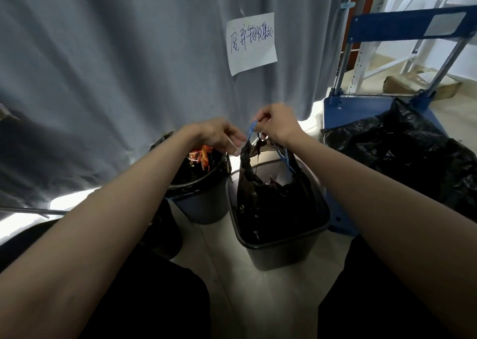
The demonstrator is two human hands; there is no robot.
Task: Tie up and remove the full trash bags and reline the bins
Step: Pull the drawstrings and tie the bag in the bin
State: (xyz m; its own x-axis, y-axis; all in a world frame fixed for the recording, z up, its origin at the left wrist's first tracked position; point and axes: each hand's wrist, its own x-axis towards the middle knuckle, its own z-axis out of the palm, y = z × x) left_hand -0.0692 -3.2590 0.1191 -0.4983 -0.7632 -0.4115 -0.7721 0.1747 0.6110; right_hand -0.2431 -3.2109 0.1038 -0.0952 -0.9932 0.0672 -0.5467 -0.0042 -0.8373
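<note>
Grey curtain (116,67) across back, handwritten paper sign (251,43) stuck on it, blue cart (361,111) at right w/ metal handle, white shelving (387,54) behind, cardboard box (423,84) on pale tile floor (258,300)

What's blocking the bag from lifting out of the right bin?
Nothing visible. Both hands, left hand and right hand, hold the blue drawstring above the bag, which stands gathered inside the right bin; the space over it is open. The left bin stands beside it, not over it.
</note>
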